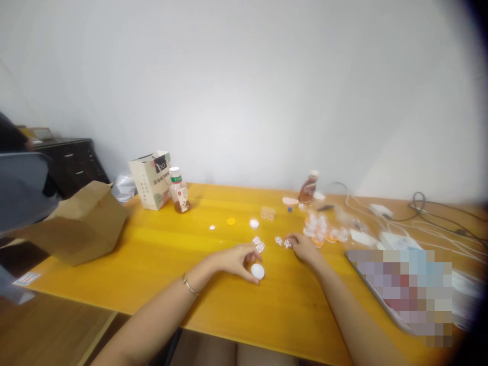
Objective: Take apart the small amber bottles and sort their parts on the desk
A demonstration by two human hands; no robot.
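My left hand (241, 260) is curved in a C beside a white round disc (257, 271) on the table. Its thumb is close to the disc's near edge, and the fingers stay apart from the thumb. Just beyond lie small white openwork pieces (259, 246), overlapping each other. My right hand (303, 247) has its fingertips closed at a small white openwork piece (287, 244), low over the tabletop. Another similar piece (278, 240) lies just left of it. The fine shape of these pieces is blurred.
Farther back are a white lid (254, 223), a yellow disc (231, 221) and a clear tray (267, 213). Translucent cups (318, 226) cluster at right, near a brown bottle (308, 187), cables and a pixelated tablet-like object (404, 290). A paper bag (151, 180), another bottle (179, 192) and brown packaging (87, 221) stand left.
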